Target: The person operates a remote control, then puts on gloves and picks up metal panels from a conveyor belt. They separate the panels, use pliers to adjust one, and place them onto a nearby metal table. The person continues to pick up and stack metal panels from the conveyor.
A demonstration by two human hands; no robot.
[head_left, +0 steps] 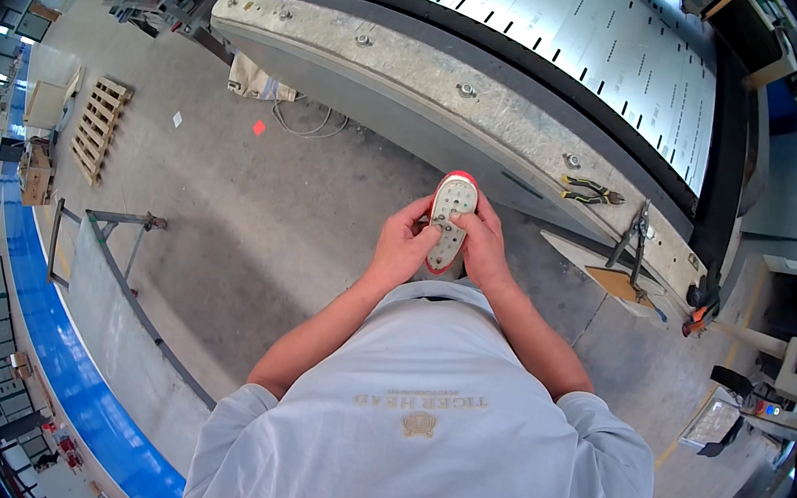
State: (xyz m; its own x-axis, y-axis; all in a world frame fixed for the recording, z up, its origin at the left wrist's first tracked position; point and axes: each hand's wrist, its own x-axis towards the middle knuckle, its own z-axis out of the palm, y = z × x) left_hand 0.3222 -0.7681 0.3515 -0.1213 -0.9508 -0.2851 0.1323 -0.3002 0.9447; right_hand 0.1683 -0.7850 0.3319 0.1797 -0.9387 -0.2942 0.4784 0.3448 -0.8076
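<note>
Head view: I find the red-rimmed button remote [455,201] just above frame centre, held between left hand [408,244] and right hand [485,250], fingers curled round its edges, apparently leaving both thumbs free to press.

Stretches as a long, worn beige machine ledge [392,61], carrying yellow-and-black-handled metal pliers [593,191] and dark metal pliers [641,229]; spreads below as grey concrete floor [225,203], bearing a slatted wooden pallet [98,130], a red diamond-shaped patch [259,128] and a white diamond-shaped patch [176,120].
</note>
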